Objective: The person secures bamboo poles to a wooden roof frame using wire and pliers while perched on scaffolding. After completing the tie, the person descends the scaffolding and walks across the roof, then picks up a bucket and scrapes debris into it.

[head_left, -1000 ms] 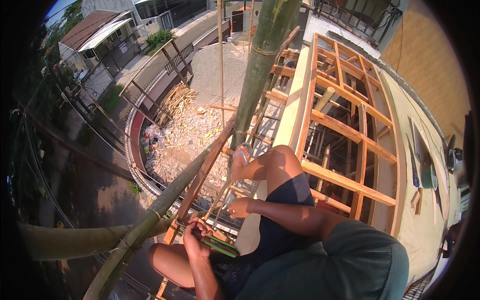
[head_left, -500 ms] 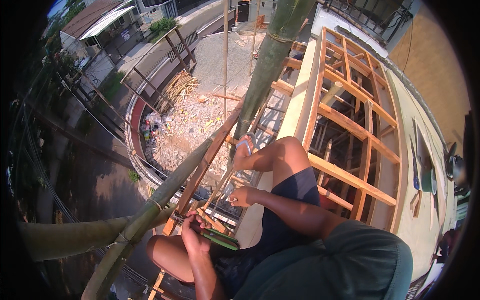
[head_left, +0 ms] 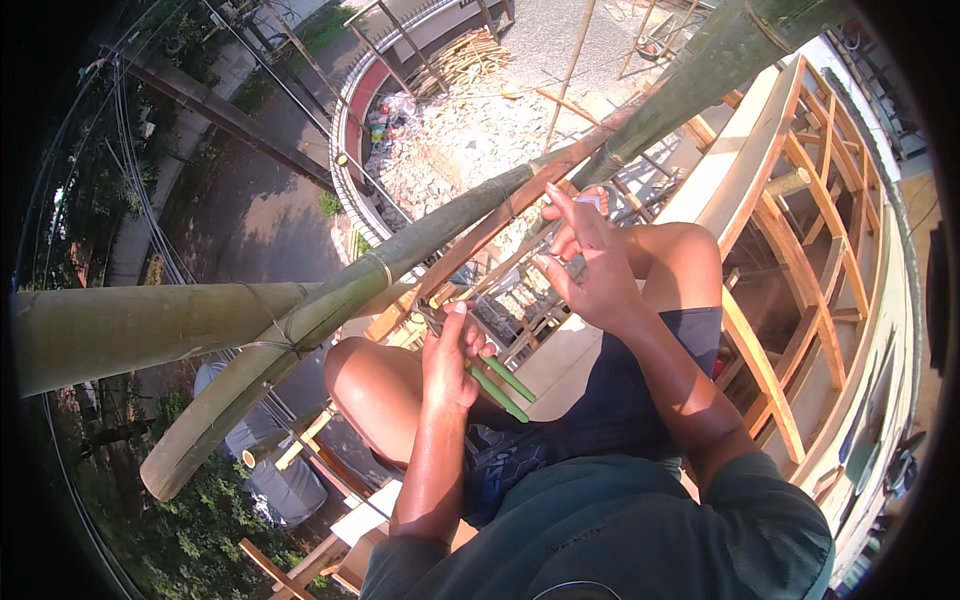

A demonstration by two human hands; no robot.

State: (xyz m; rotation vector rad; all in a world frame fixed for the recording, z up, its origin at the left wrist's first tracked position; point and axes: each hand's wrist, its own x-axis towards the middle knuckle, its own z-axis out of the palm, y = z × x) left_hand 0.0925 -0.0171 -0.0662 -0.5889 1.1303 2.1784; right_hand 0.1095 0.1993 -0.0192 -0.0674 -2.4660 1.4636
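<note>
My left hand (head_left: pixel 452 360) grips a pair of pliers (head_left: pixel 503 386) above my left knee. Their green handles stand apart and point back toward my lap; the dark head shows beyond my thumb, close to the lower part of a reddish wooden plank (head_left: pixel 470 243). My right hand (head_left: pixel 597 262) is raised in front of my right knee, thumb and forefinger spread; I see nothing in it. Just beyond its fingertips passes the plank, which lies along a slanting bamboo pole (head_left: pixel 420 240). Thin ties (head_left: pixel 378 262) wrap that pole.
A thick horizontal bamboo (head_left: pixel 150 325) crosses the slanting pole at left. Another thick bamboo (head_left: pixel 690 85) rises at upper right. To my right runs an open wooden frame (head_left: pixel 790 215). Far below are rubble (head_left: pixel 470 140), a curved wall (head_left: pixel 340 150) and a road (head_left: pixel 235 225).
My right hand has lifted from beside my knee up toward the plank, and its fingers have spread. The pliers' handles have parted in my left hand. The whole view has shifted.
</note>
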